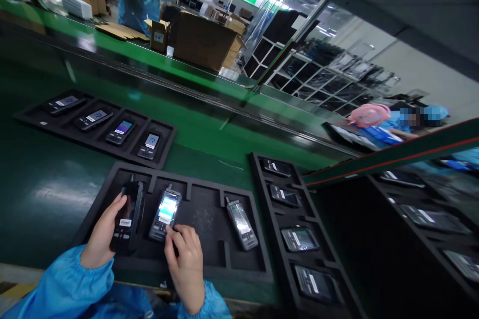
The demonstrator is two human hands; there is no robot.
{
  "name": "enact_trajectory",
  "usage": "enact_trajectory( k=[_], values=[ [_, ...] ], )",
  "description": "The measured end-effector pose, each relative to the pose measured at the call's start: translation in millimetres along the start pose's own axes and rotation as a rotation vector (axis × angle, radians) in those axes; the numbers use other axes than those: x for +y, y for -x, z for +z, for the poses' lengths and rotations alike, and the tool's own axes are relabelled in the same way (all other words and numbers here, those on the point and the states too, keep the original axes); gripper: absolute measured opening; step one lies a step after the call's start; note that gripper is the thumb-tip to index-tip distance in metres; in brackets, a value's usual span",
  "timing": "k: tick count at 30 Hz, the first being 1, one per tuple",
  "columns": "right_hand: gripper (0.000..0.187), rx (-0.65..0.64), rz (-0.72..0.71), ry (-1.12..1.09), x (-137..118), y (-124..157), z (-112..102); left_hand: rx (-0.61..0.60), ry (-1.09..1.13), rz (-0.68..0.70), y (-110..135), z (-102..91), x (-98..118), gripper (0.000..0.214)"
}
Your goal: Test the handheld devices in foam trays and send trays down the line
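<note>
In my left hand (103, 234) is a dark-screened handheld phone (129, 209) with a stub antenna and a white label, held by its side over the leftmost compartment of a black foam tray (204, 184). Beside it, a second phone (166, 209) with a brightly lit screen lies in its compartment. My right hand (185, 259) rests at this phone's lower end, loosely curled, a fingertip touching the keypad. It does not grip the phone. A grey phone (242, 224) lies tilted in the tray's right compartment; the compartment left of it holds no phone.
Another phone tray (84, 137) lies at the far left, and one more (279, 219) stands to the right. A dark box edge (348, 239) borders that side. Beyond the green worktop (213, 147), a co-worker in blue (136, 7) handles cardboard near a large carton (202, 40).
</note>
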State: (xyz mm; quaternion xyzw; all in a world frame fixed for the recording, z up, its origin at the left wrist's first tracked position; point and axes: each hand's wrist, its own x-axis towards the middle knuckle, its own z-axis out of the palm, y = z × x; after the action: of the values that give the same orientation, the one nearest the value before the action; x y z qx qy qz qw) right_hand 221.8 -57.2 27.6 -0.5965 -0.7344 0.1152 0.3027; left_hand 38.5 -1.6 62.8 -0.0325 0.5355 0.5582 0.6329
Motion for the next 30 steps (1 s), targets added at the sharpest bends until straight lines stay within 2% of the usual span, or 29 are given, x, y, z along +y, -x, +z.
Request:
enact_trajectory(
  k=[7,12,19,24,30],
  values=[
    [0.022,0.003,0.015,-0.019,1,0,2,0.045,0.001,-0.002,1,2.0,1,0.034],
    [0.022,0.006,0.024,-0.055,1,-2,-2,0.003,-0.007,0.001,1,1.1,1,0.033],
    [0.036,0.016,0.092,-0.085,14,-24,-15,0.015,-0.006,-0.012,-2,-1.0,1,0.034],
    [0.036,-0.078,0.011,0.023,12,-39,-5,0.006,-0.018,0.001,-2,-2.1,1,0.034],
    [0.036,-0.059,0.036,0.049,13,-38,0,-0.003,-0.022,-0.024,-4,-3.7,-1,0.037]
  ],
)
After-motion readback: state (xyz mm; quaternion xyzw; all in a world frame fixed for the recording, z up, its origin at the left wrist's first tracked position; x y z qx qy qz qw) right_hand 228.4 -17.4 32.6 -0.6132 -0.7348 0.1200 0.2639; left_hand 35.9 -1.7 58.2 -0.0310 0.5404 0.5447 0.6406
